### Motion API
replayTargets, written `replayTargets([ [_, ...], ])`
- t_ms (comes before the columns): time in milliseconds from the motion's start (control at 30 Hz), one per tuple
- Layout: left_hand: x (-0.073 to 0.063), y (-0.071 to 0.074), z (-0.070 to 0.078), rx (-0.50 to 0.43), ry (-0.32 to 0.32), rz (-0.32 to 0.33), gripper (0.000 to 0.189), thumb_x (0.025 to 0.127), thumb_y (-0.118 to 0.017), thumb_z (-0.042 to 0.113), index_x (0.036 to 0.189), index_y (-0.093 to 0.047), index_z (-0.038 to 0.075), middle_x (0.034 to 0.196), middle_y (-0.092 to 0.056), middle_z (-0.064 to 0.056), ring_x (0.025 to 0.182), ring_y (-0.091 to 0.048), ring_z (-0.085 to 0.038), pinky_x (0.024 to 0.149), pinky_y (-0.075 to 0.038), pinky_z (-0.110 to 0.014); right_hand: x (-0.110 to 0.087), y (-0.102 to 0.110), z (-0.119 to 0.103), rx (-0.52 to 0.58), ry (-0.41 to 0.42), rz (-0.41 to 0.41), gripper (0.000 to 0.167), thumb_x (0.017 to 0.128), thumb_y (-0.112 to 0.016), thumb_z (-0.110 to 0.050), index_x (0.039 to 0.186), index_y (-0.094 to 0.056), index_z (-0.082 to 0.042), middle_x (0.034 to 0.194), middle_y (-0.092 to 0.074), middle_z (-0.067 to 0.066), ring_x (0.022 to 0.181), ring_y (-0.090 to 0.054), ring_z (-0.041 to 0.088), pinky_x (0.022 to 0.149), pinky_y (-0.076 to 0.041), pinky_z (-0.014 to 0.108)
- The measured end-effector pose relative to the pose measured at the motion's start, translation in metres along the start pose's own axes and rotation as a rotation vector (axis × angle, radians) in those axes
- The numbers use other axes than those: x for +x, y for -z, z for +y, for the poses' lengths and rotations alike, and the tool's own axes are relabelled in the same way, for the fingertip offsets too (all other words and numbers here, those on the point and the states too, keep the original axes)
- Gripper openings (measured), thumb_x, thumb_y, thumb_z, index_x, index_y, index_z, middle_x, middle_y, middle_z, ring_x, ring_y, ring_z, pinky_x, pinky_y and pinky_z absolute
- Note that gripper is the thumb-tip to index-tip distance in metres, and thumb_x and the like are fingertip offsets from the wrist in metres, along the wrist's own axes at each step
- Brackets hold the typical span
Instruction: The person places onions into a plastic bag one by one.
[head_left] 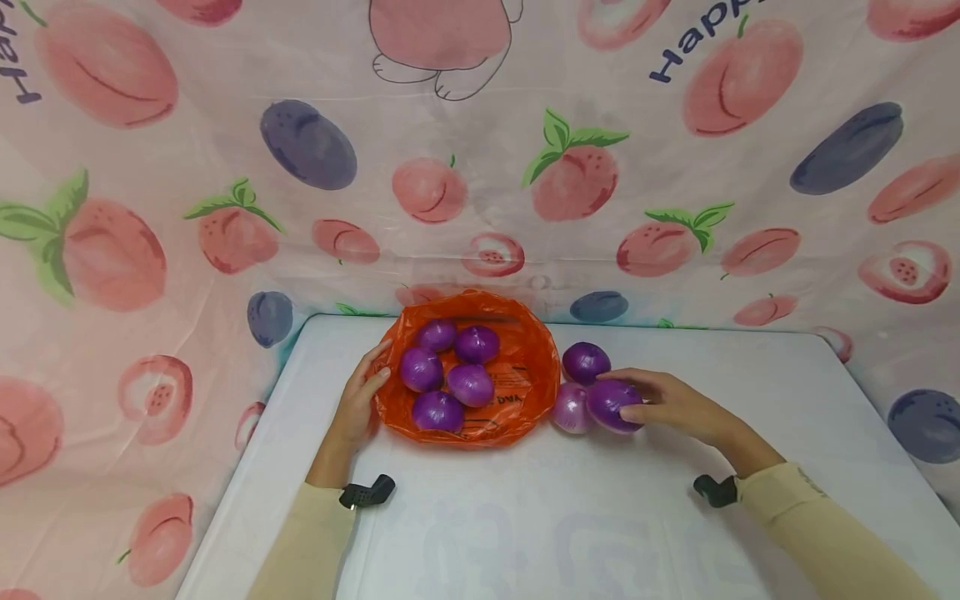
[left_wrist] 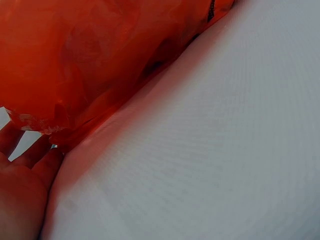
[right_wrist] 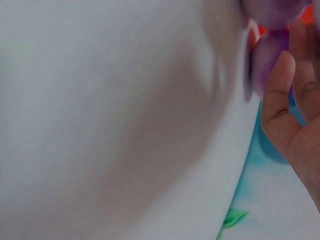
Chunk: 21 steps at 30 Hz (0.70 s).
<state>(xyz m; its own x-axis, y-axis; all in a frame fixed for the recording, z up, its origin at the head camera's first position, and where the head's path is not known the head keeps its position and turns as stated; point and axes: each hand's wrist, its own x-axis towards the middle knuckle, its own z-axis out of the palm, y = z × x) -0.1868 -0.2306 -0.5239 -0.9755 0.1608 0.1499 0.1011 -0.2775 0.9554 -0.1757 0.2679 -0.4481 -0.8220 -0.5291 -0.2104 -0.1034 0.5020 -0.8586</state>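
An orange plastic bag (head_left: 517, 317) lies with its mouth spread wide and its rim rolled into a ring. Several shiny purple onions (head_left: 470, 385) sit inside, mostly toward its left half. Against the bag's left side rests my left hand (head_left: 360, 404), fingers fairly straight; the left wrist view shows these fingers (left_wrist: 37, 152) at the bag's lower edge. To the right of the bag, my right hand (head_left: 675, 406) holds a purple onion (head_left: 611, 406) between thumb and fingers. Close by are a dark purple onion (head_left: 586, 362) and a paler, streaked one (head_left: 570, 409).
A white table (head_left: 525, 517) carries everything. Behind it and at the sides hangs a pink fruit-print cloth (head_left: 480, 125), meeting the table's back edge just beyond the bag. Dark camera mounts (head_left: 367, 492) are strapped on both wrists.
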Motion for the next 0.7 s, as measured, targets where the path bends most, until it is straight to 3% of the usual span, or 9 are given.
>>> replayTargets([
  [200,-0.001,0.000,0.001,0.017,-0.005,-0.008,0.052,0.107,-0.047,0.019,0.158,-0.036,0.012,0.162,-0.035,-0.008,0.143,-0.042,-0.019,0.110,-0.047,-0.024,0.007,-0.008,-0.020,0.043,0.008,-0.020,0.058,0.095,-0.070,-0.032,0.149,-0.052,-0.019,0.155,-0.043,0.023,0.139,-0.041,0.052,0.096,-0.059,0.051],
  [533,0.000,-0.002,0.002,0.018,-0.006,-0.002,0.052,0.108,-0.047,0.018,0.158,-0.035,0.010,0.161,-0.036,-0.009,0.142,-0.043,-0.019,0.110,-0.047,-0.024,0.020,-0.022,-0.040,0.105,0.060,-0.059,0.060,0.093,-0.072,-0.030,0.148,-0.052,-0.018,0.153,-0.044,0.023,0.136,-0.046,0.048,0.094,-0.060,0.045],
  [700,-0.001,-0.004,0.003,0.009,-0.002,0.008,0.052,0.107,-0.047,0.017,0.157,-0.036,0.010,0.159,-0.038,-0.007,0.142,-0.043,-0.019,0.110,-0.047,-0.024,0.028,-0.030,-0.049,0.077,0.069,-0.062,0.060,0.091,-0.073,-0.035,0.147,-0.054,-0.022,0.149,-0.049,0.020,0.135,-0.046,0.044,0.094,-0.060,0.044],
])
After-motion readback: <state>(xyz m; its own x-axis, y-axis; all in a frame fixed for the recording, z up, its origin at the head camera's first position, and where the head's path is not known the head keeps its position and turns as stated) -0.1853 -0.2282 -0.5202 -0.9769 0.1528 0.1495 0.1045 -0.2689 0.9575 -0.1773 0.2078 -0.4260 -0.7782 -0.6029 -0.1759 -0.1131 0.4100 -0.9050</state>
